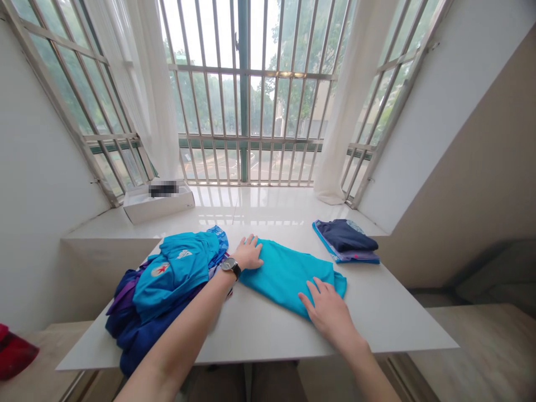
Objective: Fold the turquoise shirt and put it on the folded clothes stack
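Note:
A turquoise garment (pixel 288 273), folded into a long strip, lies flat on the white table (pixel 268 340). My left hand (pixel 249 254), with a black-strapped watch (pixel 229 266) on its wrist, rests open on the garment's left end. Near its right end my right hand (pixel 327 307) lies open on the cloth, fingers spread. What kind of garment it is cannot be made out in this fold. Left of it sits a rumpled heap of clothes, a blue shirt (pixel 176 268) with printed logos on top of purple and navy pieces. My left forearm crosses in front of part of the heap.
Folded clothes (pixel 347 240) are stacked at the table's back right, navy on top. On the window sill (pixel 251 204) stands a white box (pixel 159 206) with a blurred dark item. Barred windows and white curtains (pixel 335 139) rise behind. Something red (pixel 14 352) shows at far left.

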`<state>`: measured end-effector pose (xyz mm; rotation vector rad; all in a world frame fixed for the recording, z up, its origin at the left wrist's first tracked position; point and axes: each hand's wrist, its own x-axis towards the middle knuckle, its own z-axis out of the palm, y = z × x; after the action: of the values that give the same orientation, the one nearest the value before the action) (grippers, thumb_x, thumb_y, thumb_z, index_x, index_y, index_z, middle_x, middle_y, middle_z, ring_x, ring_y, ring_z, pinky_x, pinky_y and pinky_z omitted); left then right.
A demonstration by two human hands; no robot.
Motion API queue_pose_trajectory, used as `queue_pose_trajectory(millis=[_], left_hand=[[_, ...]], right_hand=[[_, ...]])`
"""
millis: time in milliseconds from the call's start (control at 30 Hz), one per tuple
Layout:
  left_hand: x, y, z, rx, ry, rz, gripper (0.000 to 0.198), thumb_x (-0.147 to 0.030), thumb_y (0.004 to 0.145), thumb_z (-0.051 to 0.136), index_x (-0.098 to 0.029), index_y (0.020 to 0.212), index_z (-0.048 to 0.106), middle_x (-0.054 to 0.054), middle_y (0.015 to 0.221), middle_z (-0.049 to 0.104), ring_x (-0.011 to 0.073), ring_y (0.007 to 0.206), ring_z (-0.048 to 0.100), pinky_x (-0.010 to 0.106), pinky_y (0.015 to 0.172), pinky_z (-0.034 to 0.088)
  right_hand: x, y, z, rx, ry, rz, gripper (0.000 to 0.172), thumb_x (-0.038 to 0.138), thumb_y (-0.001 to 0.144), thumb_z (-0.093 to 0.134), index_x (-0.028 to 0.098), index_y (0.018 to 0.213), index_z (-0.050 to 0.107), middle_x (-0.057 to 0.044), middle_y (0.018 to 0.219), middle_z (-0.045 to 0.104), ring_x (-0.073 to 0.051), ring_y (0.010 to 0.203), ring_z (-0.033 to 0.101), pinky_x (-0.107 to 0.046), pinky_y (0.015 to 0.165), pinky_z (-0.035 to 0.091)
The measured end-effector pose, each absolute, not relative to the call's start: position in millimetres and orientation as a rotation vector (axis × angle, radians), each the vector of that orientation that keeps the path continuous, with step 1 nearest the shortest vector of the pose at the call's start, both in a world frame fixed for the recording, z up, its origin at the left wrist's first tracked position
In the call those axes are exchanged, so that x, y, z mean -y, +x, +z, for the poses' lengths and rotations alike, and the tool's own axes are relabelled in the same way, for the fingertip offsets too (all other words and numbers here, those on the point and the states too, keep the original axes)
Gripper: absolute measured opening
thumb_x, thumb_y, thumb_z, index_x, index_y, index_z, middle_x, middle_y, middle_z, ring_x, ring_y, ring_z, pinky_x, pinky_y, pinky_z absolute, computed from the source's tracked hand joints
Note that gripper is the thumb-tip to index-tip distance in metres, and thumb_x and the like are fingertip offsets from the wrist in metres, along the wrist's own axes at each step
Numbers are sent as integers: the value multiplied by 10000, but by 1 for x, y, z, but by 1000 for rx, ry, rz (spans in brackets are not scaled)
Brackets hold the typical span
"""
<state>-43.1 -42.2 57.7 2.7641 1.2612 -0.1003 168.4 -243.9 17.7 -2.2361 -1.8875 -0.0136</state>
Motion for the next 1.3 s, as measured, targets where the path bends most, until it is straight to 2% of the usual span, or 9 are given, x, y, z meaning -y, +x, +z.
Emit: queue_pose_trajectory(millis=[100,233,433,567,667,833,933,1033,1300], left_hand=[[68,-35,58,-1463,2743,-2,550,-286,886,535,-139,1414,489,204,1586,293,393,1472,201,578,1141,208],[107,-36,46,-1696,2617,38,527,-461,977,381,-122,1334,569,262,1475,435,455,1329,410,623,1004,343],[81,-38,28,-1450,2561,6,828,-722,938,247,-167,1551,306,199,1621,203,423,1488,135,621,1149,140],[36,-35,33,-1217,2729,46,728,-675,958,305,-239,1541,328,121,1635,213,336,1508,128,565,1197,54],[21,-32,47,-1264,2781,96,700,-634,941,426,-229,1510,383,125,1618,264,357,1504,125,576,1198,45],[65,-28,62,-1153,2751,278,535,-436,943,539,-154,1397,511,177,1499,441,367,1410,341,511,1143,294],[108,-27,57,-679,2698,303,351,-391,968,512,-220,1256,616,104,1271,637,278,1190,558,382,983,468],[135,-26,49,-491,2718,288,270,-383,966,533,-244,1157,664,77,1157,677,253,1072,609,352,913,481],[137,-27,35,-516,2694,427,604,-732,783,641,-239,1131,654,92,1149,653,272,1033,599,361,878,446]], right_hand=[[247,148,27,1891,-2265,-38,494,494,944,477,158,1247,677,-211,1342,610,-393,1183,563,-536,930,483],[258,136,33,1929,-2327,-43,500,511,934,492,171,1245,684,-203,1313,632,-378,1118,598,-500,900,498],[266,129,35,2056,-2288,70,539,548,933,468,194,1283,675,-212,1306,634,-392,1172,583,-511,966,474],[254,116,27,2067,-2183,143,530,532,923,506,257,1364,609,-168,1417,566,-383,1315,495,-531,1063,415],[243,97,22,2051,-2112,224,605,540,911,533,249,1442,522,-154,1515,464,-385,1407,390,-539,1118,367],[247,89,21,2062,-1804,408,630,555,950,450,241,1496,436,-97,1571,390,-310,1453,335,-461,1151,375],[259,113,17,1994,-1693,309,483,494,970,426,259,1358,592,-86,1482,511,-292,1424,386,-469,1146,388],[267,149,7,1971,-1699,199,359,446,943,480,288,1172,707,-82,1389,597,-313,1365,462,-515,1112,420],[266,211,-7,2074,-1756,204,462,263,833,543,318,1276,662,-83,1408,586,-268,1289,554,-428,1081,471]])
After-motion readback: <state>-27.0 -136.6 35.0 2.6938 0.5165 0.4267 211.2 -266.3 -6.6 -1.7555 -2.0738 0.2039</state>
